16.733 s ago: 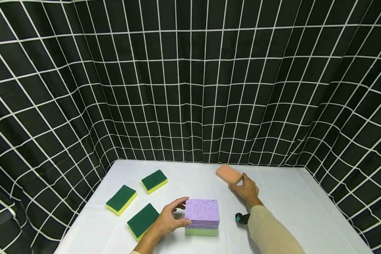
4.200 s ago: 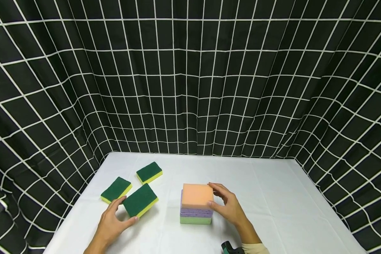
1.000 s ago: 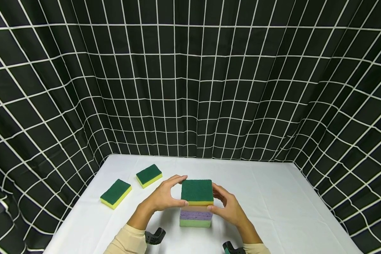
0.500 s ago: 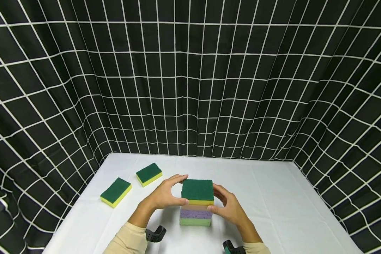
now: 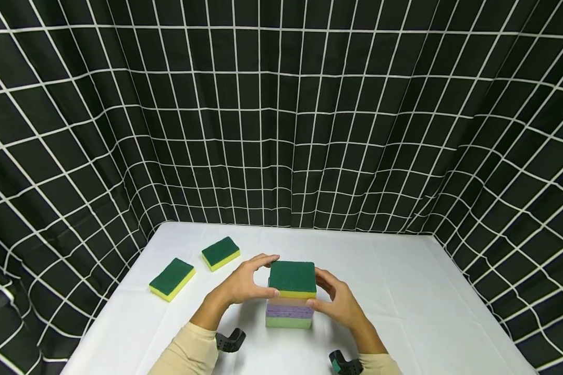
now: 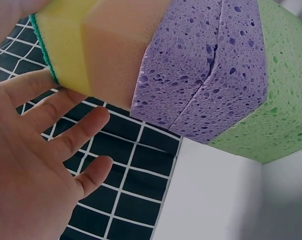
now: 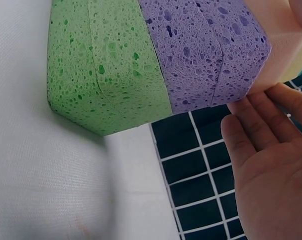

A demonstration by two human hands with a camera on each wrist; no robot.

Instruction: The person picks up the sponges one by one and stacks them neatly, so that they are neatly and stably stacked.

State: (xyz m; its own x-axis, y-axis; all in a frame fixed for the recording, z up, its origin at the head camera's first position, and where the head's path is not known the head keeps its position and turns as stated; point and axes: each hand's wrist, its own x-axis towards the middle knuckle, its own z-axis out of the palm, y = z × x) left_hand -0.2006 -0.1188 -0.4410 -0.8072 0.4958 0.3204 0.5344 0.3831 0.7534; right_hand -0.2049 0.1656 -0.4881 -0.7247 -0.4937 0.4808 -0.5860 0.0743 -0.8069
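A stack of sponges stands at the middle front of the table in the head view. Its bottom layer is light green (image 5: 288, 323), with purple (image 5: 289, 311) above it and then a peach-orange sponge (image 6: 120, 45). On top lies a yellow scouring sponge (image 5: 293, 277) with its dark green side up. My left hand (image 5: 246, 282) holds this top sponge at its left end, thumb in front and fingers behind. From the right, my right hand (image 5: 340, 302) grips the orange sponge, its thumb at the front corner. In the right wrist view its fingertips (image 7: 238, 107) lie along the stack's back edge.
Two more green-and-yellow scouring sponges lie at the left of the white table (image 5: 394, 291), one nearer (image 5: 172, 279) and one farther back (image 5: 220, 253). A black curtain with a white grid (image 5: 291, 130) surrounds the table's back and sides. Both wrists carry black devices (image 5: 231, 340).
Earlier the orange sponge went from the back right onto the purple layer. My left hand then brought a scouring sponge from the left onto the stack. Over the last second both hands barely moved.
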